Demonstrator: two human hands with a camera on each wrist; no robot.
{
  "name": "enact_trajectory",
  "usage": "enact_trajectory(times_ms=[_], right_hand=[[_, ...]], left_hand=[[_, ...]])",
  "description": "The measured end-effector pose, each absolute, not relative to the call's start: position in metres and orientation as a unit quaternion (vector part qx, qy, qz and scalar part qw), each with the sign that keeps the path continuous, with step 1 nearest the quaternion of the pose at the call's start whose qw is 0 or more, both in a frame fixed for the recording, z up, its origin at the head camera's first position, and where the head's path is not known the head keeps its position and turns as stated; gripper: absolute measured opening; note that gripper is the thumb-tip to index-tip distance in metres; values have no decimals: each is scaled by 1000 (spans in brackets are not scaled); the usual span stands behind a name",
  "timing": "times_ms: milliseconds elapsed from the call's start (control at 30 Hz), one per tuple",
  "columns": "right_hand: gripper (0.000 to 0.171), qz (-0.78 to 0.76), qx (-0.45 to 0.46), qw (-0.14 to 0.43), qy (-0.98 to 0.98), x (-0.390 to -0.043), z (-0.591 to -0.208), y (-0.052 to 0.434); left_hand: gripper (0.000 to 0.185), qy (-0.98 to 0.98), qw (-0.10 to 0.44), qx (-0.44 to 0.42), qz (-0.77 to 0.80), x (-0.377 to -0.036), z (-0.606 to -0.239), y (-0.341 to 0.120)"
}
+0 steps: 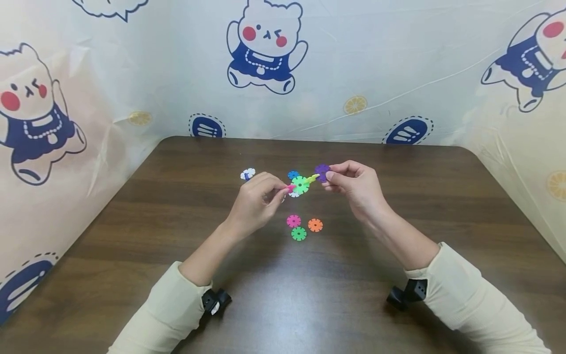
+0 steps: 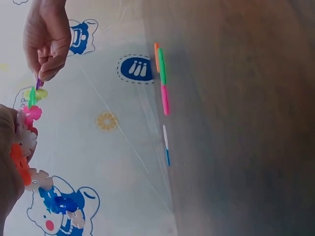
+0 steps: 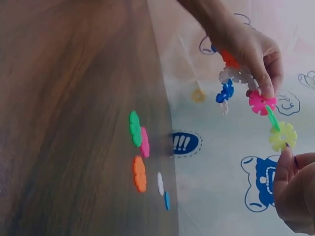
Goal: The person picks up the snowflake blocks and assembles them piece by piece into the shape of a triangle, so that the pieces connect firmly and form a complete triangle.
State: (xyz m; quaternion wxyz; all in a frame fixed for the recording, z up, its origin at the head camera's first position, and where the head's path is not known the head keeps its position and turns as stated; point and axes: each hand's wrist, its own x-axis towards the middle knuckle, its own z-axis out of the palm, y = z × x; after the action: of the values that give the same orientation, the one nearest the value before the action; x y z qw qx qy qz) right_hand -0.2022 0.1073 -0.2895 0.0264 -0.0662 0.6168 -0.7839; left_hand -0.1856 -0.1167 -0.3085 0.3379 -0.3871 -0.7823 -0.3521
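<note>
A chain of notched, interlocking plastic discs hangs in the air between both hands. My left hand (image 1: 256,202) pinches it near the pink disc (image 3: 262,103). Beyond the pink one come a green disc (image 1: 300,185) and a yellow disc (image 3: 283,136). The chain's other end, with white, orange and blue discs (image 2: 60,200), dangles beside my left hand. Between thumb and fingers my right hand (image 1: 357,186) pinches a purple disc (image 1: 322,172), its edge at the yellow disc. Whether the purple disc is slotted in, I cannot tell.
Loose on the brown table (image 1: 353,314) lie a pink disc (image 1: 294,221), an orange disc (image 1: 315,225) and a green disc (image 1: 298,233). Farther back are a blue disc (image 1: 293,174) and a white disc (image 3: 160,184). A patterned curtain (image 1: 331,73) stands behind the table.
</note>
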Motion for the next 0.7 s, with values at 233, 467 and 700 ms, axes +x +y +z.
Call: enact_trajectory(times_ms=[233,467,700], right_hand=[[6,-797,-70,62,597,-203,-286,111],[11,-826,-53,95,553,-204,-289,115],[10,-846,-43,109,519,-206,-290,115]], left_hand=[[10,-793,329,-380,-345,-186,-307,-117],[12,-798,324,-377,-340,-186,-307,-116],[13,-802,323,-374,-335,-187,-305,-116]])
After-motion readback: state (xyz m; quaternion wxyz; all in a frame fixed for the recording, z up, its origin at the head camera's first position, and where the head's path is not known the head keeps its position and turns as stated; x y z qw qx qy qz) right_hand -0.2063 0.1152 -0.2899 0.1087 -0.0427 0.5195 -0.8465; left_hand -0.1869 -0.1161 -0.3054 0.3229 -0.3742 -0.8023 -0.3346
